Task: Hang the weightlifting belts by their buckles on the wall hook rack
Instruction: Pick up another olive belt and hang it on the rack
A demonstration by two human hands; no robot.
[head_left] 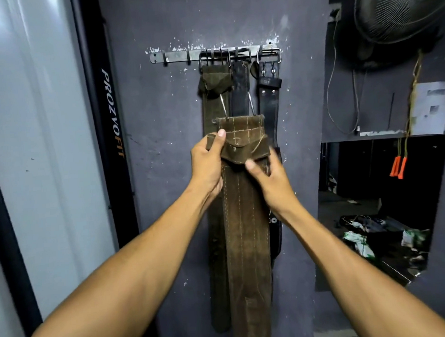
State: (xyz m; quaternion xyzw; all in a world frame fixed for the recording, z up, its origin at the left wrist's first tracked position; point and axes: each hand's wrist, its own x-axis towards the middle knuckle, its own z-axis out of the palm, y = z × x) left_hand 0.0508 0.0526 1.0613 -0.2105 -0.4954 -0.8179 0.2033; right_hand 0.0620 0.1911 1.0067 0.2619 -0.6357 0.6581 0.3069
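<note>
You grip belt (243,193) top, left hand (207,164) and right hand (271,181) | buckle (237,105) raised toward rack (174,56) for hooking

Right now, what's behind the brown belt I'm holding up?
Behind the brown belt gripped by the left hand and right hand, three belts hang from the hook rack: an olive belt, a dark belt and a black belt. Their middle stretches are covered.
</note>
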